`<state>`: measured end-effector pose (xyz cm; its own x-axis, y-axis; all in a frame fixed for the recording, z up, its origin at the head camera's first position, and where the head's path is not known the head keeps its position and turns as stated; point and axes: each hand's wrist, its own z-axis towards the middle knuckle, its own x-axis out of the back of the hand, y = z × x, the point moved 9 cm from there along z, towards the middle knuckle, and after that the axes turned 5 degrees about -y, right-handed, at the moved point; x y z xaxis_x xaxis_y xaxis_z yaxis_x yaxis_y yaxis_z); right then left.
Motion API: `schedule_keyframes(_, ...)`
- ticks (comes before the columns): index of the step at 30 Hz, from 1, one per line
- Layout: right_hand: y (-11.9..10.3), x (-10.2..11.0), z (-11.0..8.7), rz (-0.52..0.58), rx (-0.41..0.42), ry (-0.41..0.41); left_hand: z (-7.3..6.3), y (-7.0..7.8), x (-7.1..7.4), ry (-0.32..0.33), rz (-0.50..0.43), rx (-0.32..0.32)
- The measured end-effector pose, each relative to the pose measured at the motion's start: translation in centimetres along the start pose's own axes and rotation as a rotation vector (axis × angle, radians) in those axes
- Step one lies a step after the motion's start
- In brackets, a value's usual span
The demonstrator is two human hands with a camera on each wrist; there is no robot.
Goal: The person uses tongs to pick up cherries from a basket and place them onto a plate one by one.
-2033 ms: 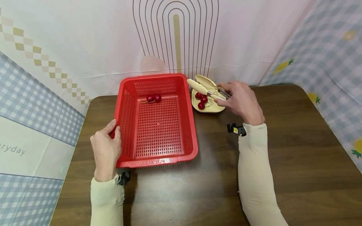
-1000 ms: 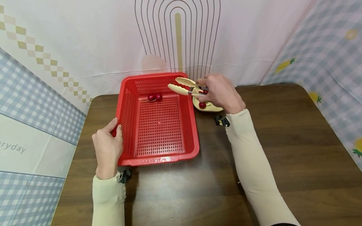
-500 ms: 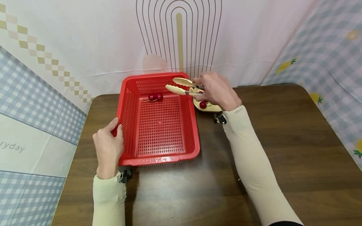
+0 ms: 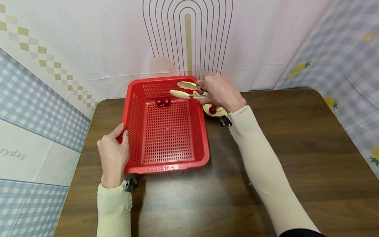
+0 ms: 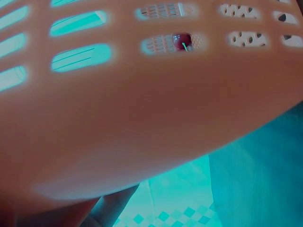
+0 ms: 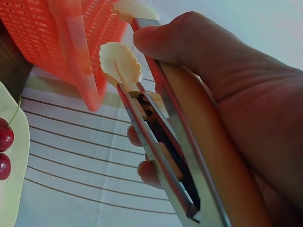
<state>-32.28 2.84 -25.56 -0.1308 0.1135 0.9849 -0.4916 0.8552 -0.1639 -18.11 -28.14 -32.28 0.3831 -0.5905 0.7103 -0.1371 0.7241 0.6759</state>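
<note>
My left hand (image 4: pixel 113 156) grips the left rim of a red perforated plastic basket (image 4: pixel 165 168). Two dark red cherries (image 4: pixel 167 101) with thin stems lie at the basket's back end. In my right hand (image 4: pixel 220 92) are metal tongs with scalloped cream tips (image 4: pixel 181 94). The tips stand apart over the basket's back right corner, with nothing between them. A small cream plate (image 4: pixel 220 113) sits right of the basket, partly hidden under my right hand. One cherry (image 4: pixel 212 110) shows on it in the head view, two in the right wrist view. Through slots in the basket wall (image 5: pixel 142 104), the left wrist view shows a cherry (image 5: pixel 182 41).
Everything stands on a dark wooden table (image 4: pixel 296 148). A white patterned cloth (image 4: pixel 251 39) hangs right behind the basket and plate. Blue checked cloth (image 4: pixel 355 82) borders the right side, and another checked panel (image 4: pixel 38 95) borders the left.
My right hand has carried the tongs left from above the plate to over the basket's back right corner, their tips apart throughout. The left hand and basket have stayed in place.
</note>
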Motion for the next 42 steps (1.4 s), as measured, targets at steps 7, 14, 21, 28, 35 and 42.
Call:
schedule_keyframes(7, -0.7, -0.5, 0.9, -0.034, 0.014, -0.022, 0.0, 0.0, 0.0, 0.003, -0.005, -0.003)
schedule_keyframes(14, -1.4, -0.8, 1.8, -0.066, 0.037, -0.028, 0.0, 0.0, 0.0, 0.003, -0.008, -0.004)
schedule_keyframes(21, -2.0, -1.5, 2.5, -0.074, 0.027, -0.063, 0.0, -0.1, -0.2, -0.015, -0.007, 0.01)
schedule_keyframes(28, -2.7, -2.2, 3.1, -0.099, 0.04, -0.078, 0.0, 0.0, -0.1, -0.006, -0.01, 0.004)
schedule_keyframes(35, -3.5, -2.8, 3.7, -0.129, 0.079, -0.063, 0.1, -0.1, -0.2, -0.004, -0.013, 0.008)
schedule_keyframes(42, -4.2, -3.4, 4.3, -0.153, 0.101, -0.065, 0.1, -0.1, -0.1, 0.003, -0.012, -0.001)
